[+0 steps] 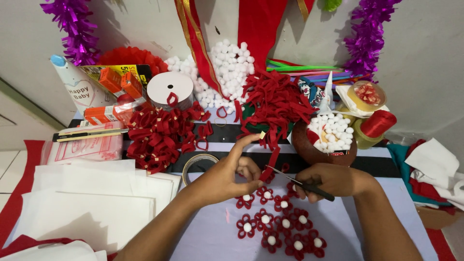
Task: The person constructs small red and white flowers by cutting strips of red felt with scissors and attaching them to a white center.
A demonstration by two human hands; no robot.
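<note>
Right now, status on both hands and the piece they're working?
Left hand pinches a red felt strip upright. Right hand holds scissors, blades at the strip's base. Finished red flowers lie just below; tape roll beside left hand.

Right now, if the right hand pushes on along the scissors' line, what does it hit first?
The right hand points its scissors up-left; they would meet the red felt strip held by the left hand, probably first, though depth is unclear.
</note>
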